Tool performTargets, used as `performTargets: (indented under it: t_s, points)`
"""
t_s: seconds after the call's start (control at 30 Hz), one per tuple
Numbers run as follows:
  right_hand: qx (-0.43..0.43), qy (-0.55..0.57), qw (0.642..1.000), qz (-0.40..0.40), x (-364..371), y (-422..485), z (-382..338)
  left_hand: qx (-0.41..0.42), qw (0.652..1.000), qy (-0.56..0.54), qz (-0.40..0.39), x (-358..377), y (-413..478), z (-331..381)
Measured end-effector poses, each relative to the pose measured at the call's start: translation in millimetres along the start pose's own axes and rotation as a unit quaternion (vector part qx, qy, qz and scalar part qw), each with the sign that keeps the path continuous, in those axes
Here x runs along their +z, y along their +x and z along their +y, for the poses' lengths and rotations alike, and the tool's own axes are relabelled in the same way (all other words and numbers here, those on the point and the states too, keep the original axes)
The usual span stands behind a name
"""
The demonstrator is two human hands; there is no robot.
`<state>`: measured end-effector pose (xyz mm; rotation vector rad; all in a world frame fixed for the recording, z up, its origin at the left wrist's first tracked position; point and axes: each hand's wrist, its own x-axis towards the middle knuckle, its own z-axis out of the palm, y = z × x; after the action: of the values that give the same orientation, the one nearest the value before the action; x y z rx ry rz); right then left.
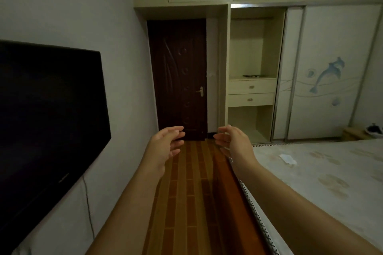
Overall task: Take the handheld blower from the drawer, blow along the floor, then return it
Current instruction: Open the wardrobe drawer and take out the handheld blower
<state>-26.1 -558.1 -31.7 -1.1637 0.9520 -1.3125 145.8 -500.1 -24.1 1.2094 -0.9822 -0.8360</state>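
Fingers (176,130) spread and empty, drawers (251,93) well beyond

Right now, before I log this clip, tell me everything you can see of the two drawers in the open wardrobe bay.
The two drawers sit one above the other in the open wardrobe bay, right of the dark door. Their flat cream fronts look like painted or laminated board, each with one small metallic pull at its centre. Both are shut, flush with the frame. A shelf carrying a small dark item lies directly above them, with an open cubby below. Nothing touches them; both hands are empty and held out in the foreground. No blower is visible.
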Motion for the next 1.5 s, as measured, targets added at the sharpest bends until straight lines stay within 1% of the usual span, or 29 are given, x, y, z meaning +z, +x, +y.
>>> performTargets:
  t_s: [0.27,0.53,0.77,0.93,1.03,1.23,1.5]
  points:
    - [-0.020,-0.011,0.999,0.035,74.9,186.8,16.0,-0.001,0.999,0.002,-0.039,-12.1,212.8,-15.2]
    - [-0.018,-0.013,0.998,0.053,97.9,334.1,44.1,-0.018,0.998,0.005,-0.067,6.9,367.7,-48.9]
    - [-0.018,0.005,0.998,0.056,106.2,491.8,74.2,-0.016,0.998,0.019,-0.058,36.5,514.8,-90.1]
    - [-0.025,0.004,0.999,0.041,116.0,614.3,80.8,-0.006,0.999,0.016,-0.042,66.1,634.4,-95.5]
    - [-0.019,0.010,0.999,0.031,127.6,675.8,87.0,0.004,0.999,0.018,-0.030,72.1,692.8,-100.8]
    - [-0.011,0.002,1.000,0.018,155.2,784.3,109.7,-0.010,1.000,0.019,-0.013,75.2,803.7,-121.9]
    - [-0.014,0.010,0.999,0.043,203.9,952.7,150.1,-0.006,0.998,0.027,-0.051,70.3,980.9,-160.6]
